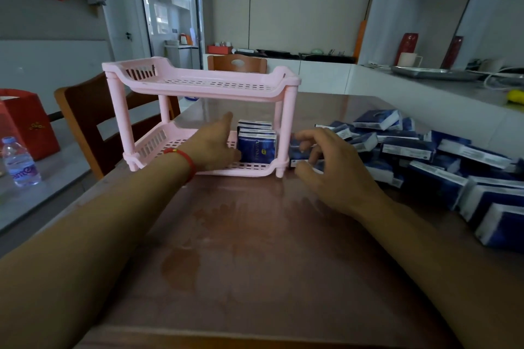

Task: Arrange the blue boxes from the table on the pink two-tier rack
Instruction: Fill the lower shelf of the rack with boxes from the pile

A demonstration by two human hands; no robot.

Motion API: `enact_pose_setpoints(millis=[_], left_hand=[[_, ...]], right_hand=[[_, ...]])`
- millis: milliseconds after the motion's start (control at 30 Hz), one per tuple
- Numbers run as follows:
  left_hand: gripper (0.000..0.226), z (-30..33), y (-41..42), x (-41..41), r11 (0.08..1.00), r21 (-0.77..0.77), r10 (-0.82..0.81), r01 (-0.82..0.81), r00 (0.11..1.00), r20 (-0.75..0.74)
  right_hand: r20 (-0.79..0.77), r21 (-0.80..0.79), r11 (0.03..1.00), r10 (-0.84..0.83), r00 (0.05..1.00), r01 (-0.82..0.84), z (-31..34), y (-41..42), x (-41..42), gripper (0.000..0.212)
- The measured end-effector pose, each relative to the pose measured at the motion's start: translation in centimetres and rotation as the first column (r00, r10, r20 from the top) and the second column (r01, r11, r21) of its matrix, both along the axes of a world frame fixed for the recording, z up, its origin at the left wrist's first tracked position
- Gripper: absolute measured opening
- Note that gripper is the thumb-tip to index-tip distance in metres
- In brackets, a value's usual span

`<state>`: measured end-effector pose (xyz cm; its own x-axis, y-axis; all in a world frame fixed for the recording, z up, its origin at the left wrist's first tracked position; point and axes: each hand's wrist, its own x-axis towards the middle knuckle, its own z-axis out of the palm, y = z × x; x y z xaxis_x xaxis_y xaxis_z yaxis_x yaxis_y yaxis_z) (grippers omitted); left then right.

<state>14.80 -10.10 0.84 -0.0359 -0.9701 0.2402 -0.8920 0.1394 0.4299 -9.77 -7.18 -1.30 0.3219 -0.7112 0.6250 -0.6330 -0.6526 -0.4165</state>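
Note:
A pink two-tier rack (pixel 198 85) stands on the brown table (pixel 249 235). Its top tier holds nothing. A few blue boxes (pixel 256 144) stand upright at the right end of the lower tier. My left hand (pixel 212 144) reaches into the lower tier with its fingers spread, touching the left side of those boxes. My right hand (pixel 326 161) is just outside the rack's right end, fingers closed around one blue box (pixel 296 154) low over the table. A pile of several more blue boxes (pixel 425 156) lies to the right.
Wooden chairs (pixel 85 116) stand at the table's left and far sides. A water bottle (pixel 19 161) and a red bag (pixel 25 122) sit on a grey surface at left. A white counter (pixel 425 93) with a metal tray runs along the right.

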Motion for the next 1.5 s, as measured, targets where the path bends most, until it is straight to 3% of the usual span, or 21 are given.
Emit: enact_pose_setpoints(millis=[167, 233, 367, 433, 500, 633, 767, 867, 967, 1067, 1167, 1267, 1333, 1400, 1500], left_hand=[[0.033, 1.5, 4.8, -3.6, 0.913, -0.389, 0.198, -0.124, 0.967, 0.157], [0.025, 1.7, 6.5, -5.5, 0.883, -0.459, 0.238, -0.098, 0.937, 0.257], [0.016, 0.3, 8.4, -8.6, 0.881, -0.463, 0.059, 0.103, 0.944, 0.323], [0.009, -0.5, 8.4, -9.4, 0.875, -0.442, -0.088, 0.199, 0.962, 0.259], [0.009, -1.2, 8.1, -9.8, 0.867, -0.371, -0.294, 0.333, 0.943, 0.158], [0.024, -2.0, 7.6, -9.9, 0.802, -0.266, -0.527, 0.535, 0.843, 0.108], [0.025, -2.1, 7.6, -10.1, 0.83, -0.309, -0.507, 0.465, 0.86, -0.067], [0.028, -1.6, 7.9, -10.4, 0.865, -0.302, -0.494, 0.401, 0.789, -0.366], [0.028, -1.1, 7.9, -10.7, 0.885, -0.201, -0.449, 0.42, 0.656, -0.607], [0.036, -0.9, 7.7, -10.5, 0.875, -0.019, -0.348, 0.483, 0.603, -0.718], [0.046, -1.1, 7.3, -10.0, 0.843, 0.062, -0.316, 0.534, 0.586, -0.746], [0.046, -1.3, 6.8, -9.2, 0.87, 0.049, -0.306, 0.491, 0.613, -0.728], [0.04, -1.2, 6.5, -8.7, 0.878, 0.018, -0.356, 0.478, 0.678, -0.643], [0.037, -1.2, 6.3, -8.4, 0.886, -0.023, -0.404, 0.463, 0.747, -0.528], [0.034, -1.2, 6.1, -8.4, 0.887, -0.059, -0.429, 0.459, 0.768, -0.476]], right_hand=[[0.053, -0.101, 0.97, -0.217, 0.975, 0.221, 1.0, 1.4, -2.5, 0.013], [-0.036, -0.148, 0.935, -0.332, 0.943, 0.324, 1.7, 1.9, -4.1, 0.01], [-0.315, -0.267, 0.859, -0.506, 0.803, 0.437, 1.5, 3.0, -8.3, 0.028], [-0.478, -0.328, 0.835, -0.55, 0.685, 0.441, 0.5, 3.3, -9.9, 0.044], [-0.54, -0.312, 0.829, -0.557, 0.631, 0.464, -0.3, 3.3, -10.6, 0.054], [-0.475, -0.303, 0.824, -0.567, 0.673, 0.479, -0.2, 2.7, -10.8, 0.043], [-0.26, -0.353, 0.823, -0.543, 0.798, 0.445, -0.4, 4.0, -11.3, 0.043], [-0.111, -0.262, 0.943, -0.242, 0.964, 0.207, -0.3, 5.5, -11.1, 0.05], [-0.148, -0.244, 0.97, -0.026, 0.989, -0.011, 0.1, 6.1, -9.7, 0.048], [-0.232, -0.217, 0.972, 0.037, 0.972, -0.089, -0.3, 6.1, -8.9, 0.054], [-0.276, -0.166, 0.986, -0.027, 0.961, -0.02, -1.0, 5.7, -9.1, 0.06], [-0.132, -0.188, 0.964, -0.215, 0.968, 0.188, -0.8, 5.2, -9.6, 0.046], [-0.041, -0.151, 0.932, -0.34, 0.94, 0.33, -0.6, 5.0, -9.9, 0.037], [-0.128, -0.078, 0.901, -0.435, 0.892, 0.428, -0.7, 4.4, -9.8, 0.054], [-0.319, 0.026, 0.896, -0.413, 0.853, 0.444, -1.1, 3.4, -9.1, 0.07]])
